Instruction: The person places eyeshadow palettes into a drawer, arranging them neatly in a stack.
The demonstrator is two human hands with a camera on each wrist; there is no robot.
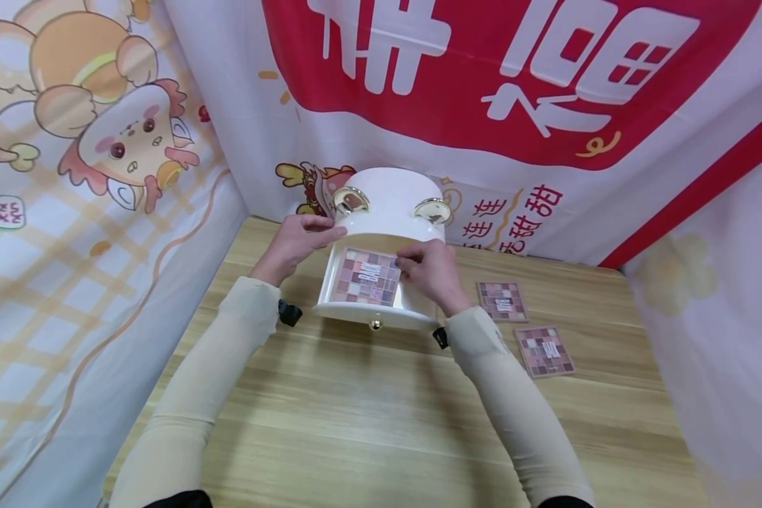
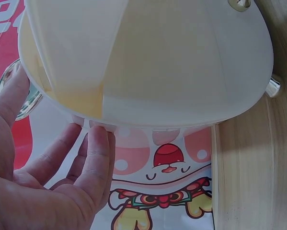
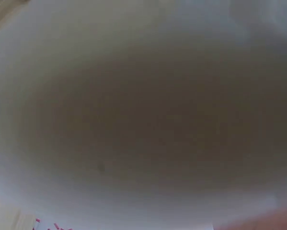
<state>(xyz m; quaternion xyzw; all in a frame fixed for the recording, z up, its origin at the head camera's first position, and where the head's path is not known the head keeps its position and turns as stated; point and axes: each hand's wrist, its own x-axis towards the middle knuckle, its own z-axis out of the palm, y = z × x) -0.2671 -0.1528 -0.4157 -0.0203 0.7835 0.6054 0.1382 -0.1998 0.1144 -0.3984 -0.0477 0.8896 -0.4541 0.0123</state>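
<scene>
The person reaches forward with both arms, the left forearm [image 1: 190, 395] and right forearm [image 1: 514, 398] slanting inward from the bottom of the head view. The left hand [image 1: 293, 244] has its fingers [image 2: 97, 158] extended and only slightly bent – the thumb [image 2: 13, 98] stands well apart from them. The right hand [image 1: 434, 269] shows its back, fingers bent – tips drawn together in a pinch
</scene>
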